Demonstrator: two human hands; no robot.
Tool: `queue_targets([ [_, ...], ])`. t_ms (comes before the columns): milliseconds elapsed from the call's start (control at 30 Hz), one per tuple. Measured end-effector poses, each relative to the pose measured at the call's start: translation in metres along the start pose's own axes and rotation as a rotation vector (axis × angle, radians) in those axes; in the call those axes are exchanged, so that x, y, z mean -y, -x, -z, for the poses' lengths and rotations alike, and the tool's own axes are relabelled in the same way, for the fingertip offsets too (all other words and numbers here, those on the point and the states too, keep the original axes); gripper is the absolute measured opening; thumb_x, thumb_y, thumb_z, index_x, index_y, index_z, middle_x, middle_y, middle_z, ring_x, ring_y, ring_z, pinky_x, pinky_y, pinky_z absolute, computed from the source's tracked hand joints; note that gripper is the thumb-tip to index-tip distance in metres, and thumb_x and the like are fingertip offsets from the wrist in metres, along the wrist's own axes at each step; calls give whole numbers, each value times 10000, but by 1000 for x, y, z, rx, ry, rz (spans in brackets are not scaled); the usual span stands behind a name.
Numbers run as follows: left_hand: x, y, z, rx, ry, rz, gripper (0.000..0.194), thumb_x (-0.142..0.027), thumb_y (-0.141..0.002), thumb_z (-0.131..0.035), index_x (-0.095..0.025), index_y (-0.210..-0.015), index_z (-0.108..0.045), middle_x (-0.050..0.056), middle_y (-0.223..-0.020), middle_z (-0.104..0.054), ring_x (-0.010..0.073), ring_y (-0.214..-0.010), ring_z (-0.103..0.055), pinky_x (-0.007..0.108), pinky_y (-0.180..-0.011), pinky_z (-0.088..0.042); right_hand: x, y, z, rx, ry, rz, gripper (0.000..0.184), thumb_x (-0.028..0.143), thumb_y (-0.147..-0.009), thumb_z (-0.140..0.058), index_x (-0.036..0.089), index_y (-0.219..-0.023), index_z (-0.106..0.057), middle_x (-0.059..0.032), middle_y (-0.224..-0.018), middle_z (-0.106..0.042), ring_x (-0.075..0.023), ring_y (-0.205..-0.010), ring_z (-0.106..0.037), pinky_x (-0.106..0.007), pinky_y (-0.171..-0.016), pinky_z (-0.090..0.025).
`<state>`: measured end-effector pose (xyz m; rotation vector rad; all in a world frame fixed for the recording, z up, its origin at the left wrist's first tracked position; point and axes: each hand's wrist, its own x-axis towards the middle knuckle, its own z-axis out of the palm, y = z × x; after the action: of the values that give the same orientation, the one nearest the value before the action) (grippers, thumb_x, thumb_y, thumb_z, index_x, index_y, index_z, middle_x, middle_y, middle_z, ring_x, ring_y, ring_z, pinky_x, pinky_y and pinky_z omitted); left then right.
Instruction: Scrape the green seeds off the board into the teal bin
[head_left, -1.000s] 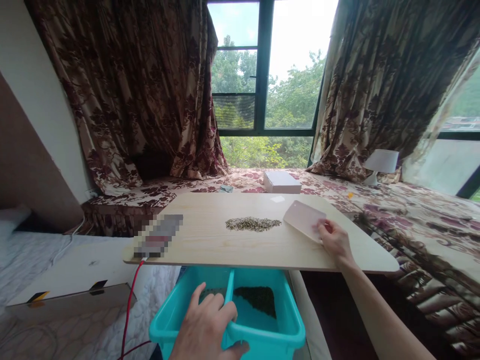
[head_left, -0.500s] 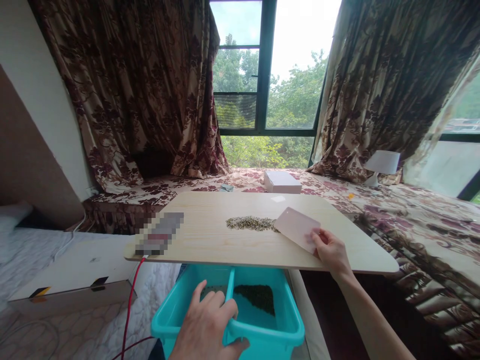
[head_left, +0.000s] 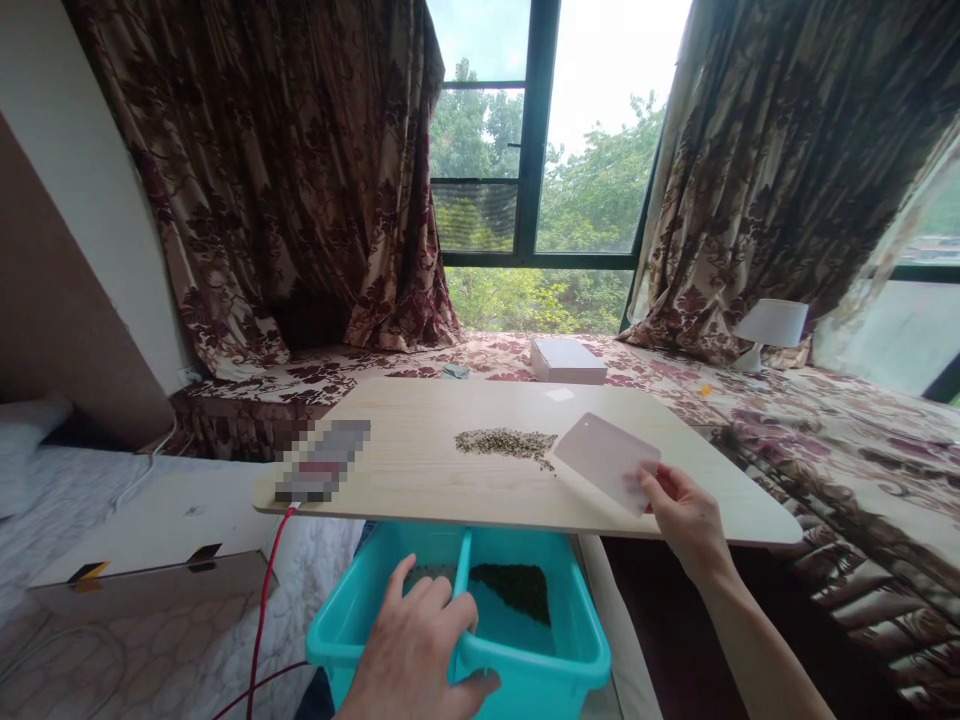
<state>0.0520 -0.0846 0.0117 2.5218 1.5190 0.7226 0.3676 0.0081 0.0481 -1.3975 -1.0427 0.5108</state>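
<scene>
The right hand (head_left: pixel 686 515) pinches a thin, pale, translucent plastic card (head_left: pixel 606 455) by its near right corner. The left hand (head_left: pixel 424 635) lies over the divider of a turquoise two-compartment plastic bin (head_left: pixel 551 668); whether it grips firmly, one cannot tell. The small greenish-brown grains (head_left: pixel 502 442) lie in a long heap on the pale wooden worktop (head_left: pixel 412 490), just left of the card, with a few strayed at the heap's near right end. Since the worktop shows no raised border, a too quick push could scatter grains over its edge. The card, held only at one corner, may bend or turn. If the bin slips, grains falling from the near edge could miss it.
</scene>
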Motion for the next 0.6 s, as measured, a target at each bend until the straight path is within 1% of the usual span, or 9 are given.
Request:
queue_targets([
  [133,-3,-1,3,44,0,-9,240,-371,-667,-749,-249,-764,-567,-53,-730,-562,205,-757,-587,594,-1015,-266,0,7,2,37,25,7,345,413,-682,-632,153,-908,-649,-108,-791,-757,-233,-716,-705,-282,-481,-527],
  [300,-6,0,1,-21,-28,2,237,-354,-668,-745,-243,-743,-549,-59,-719,-547,192,-749,-574,564,-1035,-255,-2,9,-8,63,47,24,332,437,-690,-623,167,-880,-653,-105,-829,-762,-242,-751,-714,-272,-469,-516],
  [400,-5,0,1,-16,-24,4,231,-355,-673,-740,-246,-751,-551,-60,-723,-544,191,-751,-569,562,-1041,-248,0,9,-12,83,40,25,335,443,-691,-627,168,-880,-654,-102,-817,-762,-245,-755,-715,-269,-462,-513],
  [500,-2,0,1,20,1,-5,233,-358,-672,-745,-248,-761,-559,-58,-730,-547,196,-756,-570,582,-1032,-246,2,10,-10,65,23,33,339,439,-681,-636,162,-877,-653,-107,-804,-759,-246,-738,-711,-278,-471,-517],
  [600,-1,0,-1,5,7,4,251,-361,-658,-759,-246,-755,-559,-58,-727,-543,197,-757,-570,587,-1029,-244,3,12,-4,37,17,12,347,426,-662,-649,158,-882,-653,-115,-807,-760,-247,-728,-709,-282,-478,-519],
])
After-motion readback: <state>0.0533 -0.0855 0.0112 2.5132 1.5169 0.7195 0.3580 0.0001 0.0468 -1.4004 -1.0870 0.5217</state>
